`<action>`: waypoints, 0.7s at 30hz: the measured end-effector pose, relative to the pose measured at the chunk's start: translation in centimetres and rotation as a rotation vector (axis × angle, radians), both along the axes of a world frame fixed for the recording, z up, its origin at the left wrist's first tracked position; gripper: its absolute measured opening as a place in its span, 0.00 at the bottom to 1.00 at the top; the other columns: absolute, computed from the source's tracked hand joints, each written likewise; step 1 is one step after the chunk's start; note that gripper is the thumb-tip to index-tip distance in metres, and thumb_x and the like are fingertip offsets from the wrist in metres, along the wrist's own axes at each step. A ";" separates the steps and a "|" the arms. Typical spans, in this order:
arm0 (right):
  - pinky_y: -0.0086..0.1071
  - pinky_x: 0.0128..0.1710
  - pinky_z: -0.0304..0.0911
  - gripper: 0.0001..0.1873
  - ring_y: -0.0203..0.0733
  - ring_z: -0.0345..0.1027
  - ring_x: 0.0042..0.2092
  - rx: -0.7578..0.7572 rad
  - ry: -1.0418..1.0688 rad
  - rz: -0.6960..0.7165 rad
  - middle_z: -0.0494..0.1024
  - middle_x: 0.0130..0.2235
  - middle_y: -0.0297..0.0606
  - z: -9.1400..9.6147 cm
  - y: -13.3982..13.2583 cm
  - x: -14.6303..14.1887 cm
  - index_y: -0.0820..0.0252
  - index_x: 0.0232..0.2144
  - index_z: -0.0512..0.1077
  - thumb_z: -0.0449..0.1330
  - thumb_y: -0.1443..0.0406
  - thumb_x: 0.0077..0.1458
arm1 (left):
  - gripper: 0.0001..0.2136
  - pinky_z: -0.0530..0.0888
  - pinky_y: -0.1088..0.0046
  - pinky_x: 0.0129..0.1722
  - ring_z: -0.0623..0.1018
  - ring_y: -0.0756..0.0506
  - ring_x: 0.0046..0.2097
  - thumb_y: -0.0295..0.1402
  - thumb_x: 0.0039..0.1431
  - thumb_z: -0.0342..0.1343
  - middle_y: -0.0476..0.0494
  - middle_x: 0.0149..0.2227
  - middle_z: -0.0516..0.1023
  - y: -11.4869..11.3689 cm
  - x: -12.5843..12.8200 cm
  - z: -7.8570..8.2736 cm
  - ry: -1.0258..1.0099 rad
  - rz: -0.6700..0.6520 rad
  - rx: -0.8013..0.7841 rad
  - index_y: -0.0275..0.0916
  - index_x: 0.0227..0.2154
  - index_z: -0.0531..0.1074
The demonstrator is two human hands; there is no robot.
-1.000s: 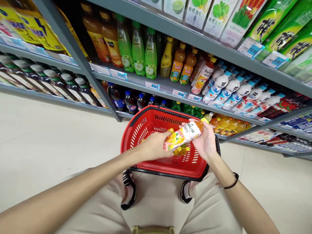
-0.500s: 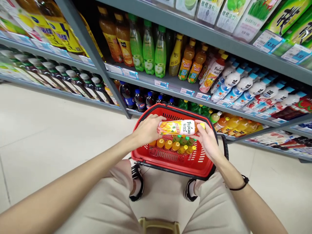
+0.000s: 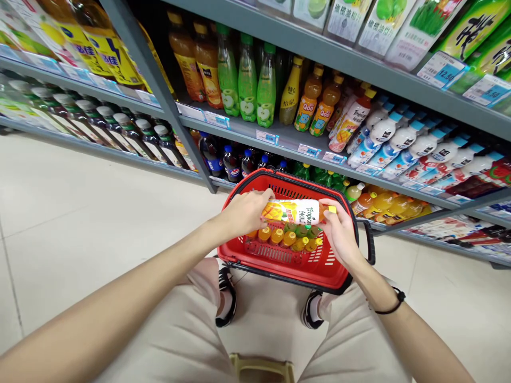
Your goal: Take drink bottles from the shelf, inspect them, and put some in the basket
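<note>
Between my hands a juice bottle (image 3: 293,211) lies sideways, its white and yellow Tropicana label facing up and its yellow cap to the right. My left hand (image 3: 248,214) is closed round the bottle's base end. The fingers of my right hand (image 3: 339,226) grip the neck just by the cap. Below the bottle is a red shopping basket (image 3: 319,274) with a black rim, standing on the floor between my feet and the shelf. Inside it, several small orange-capped bottles (image 3: 276,237) and a few green-capped ones stand upright, partly hidden by the held bottle.
Grey shelving (image 3: 287,141) full of drinks runs across the far side. Green apple-drink bottles (image 3: 247,85), another Tropicana bottle (image 3: 349,122) and blue-capped white bottles (image 3: 395,130) line the middle shelf. A low stool (image 3: 261,367) is under me. The basket's black handle (image 3: 370,242) hangs at its right.
The bottle has been turned a little about its length, so its label shows a different side. Both hands keep their hold. The view has shifted slightly.
</note>
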State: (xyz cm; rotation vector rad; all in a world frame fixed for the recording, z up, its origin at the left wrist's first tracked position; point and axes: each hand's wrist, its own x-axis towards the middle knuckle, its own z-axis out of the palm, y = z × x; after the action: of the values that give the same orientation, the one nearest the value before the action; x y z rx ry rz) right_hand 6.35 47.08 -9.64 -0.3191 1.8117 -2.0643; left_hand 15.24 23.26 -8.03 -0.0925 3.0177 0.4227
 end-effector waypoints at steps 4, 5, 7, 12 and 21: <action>0.36 0.40 0.74 0.12 0.47 0.74 0.49 0.034 0.045 0.018 0.79 0.50 0.36 -0.2 0.1 0.2 0.49 0.45 0.77 0.63 0.62 0.57 | 0.22 0.73 0.64 0.44 0.78 0.35 0.54 0.33 0.52 0.65 0.38 0.52 0.77 -0.2 -0.1 -0.9 -0.017 -0.033 0.056 0.40 0.51 0.70; 0.36 0.41 0.73 0.12 0.47 0.74 0.49 0.042 0.061 0.023 0.79 0.50 0.35 -0.2 0.1 0.2 0.49 0.44 0.78 0.62 0.63 0.57 | 0.21 0.73 0.63 0.44 0.77 0.35 0.54 0.34 0.52 0.65 0.38 0.52 0.76 -0.2 -0.2 -1.1 -0.019 -0.033 0.059 0.39 0.50 0.71; 0.37 0.43 0.72 0.13 0.48 0.74 0.51 0.047 0.083 0.038 0.80 0.50 0.34 -0.1 0.1 0.2 0.48 0.44 0.78 0.61 0.65 0.56 | 0.19 0.73 0.63 0.44 0.77 0.35 0.54 0.35 0.53 0.65 0.37 0.51 0.76 -0.2 -0.2 -1.3 -0.012 -0.023 0.048 0.39 0.48 0.72; 0.39 0.47 0.71 0.16 0.50 0.73 0.55 0.027 0.091 0.060 0.80 0.53 0.34 0.4 0.1 0.1 0.47 0.44 0.78 0.60 0.67 0.55 | 0.20 0.73 0.62 0.45 0.76 0.34 0.54 0.36 0.53 0.67 0.37 0.51 0.75 0.0 -0.3 -1.2 0.042 0.004 0.030 0.38 0.48 0.71; 0.40 0.52 0.72 0.17 0.50 0.72 0.58 0.026 0.093 0.086 0.81 0.54 0.36 1.1 0.5 0.0 0.48 0.46 0.78 0.62 0.68 0.53 | 0.27 0.72 0.63 0.43 0.81 0.34 0.50 0.36 0.51 0.68 0.40 0.50 0.80 0.3 -0.7 -1.3 0.007 0.048 0.171 0.39 0.53 0.67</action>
State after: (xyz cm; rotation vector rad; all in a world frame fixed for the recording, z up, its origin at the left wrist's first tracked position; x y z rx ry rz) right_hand 6.33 47.59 -8.52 -0.4845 1.8430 -1.9957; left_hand 14.52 23.54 -9.29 -0.1517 2.9762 0.6846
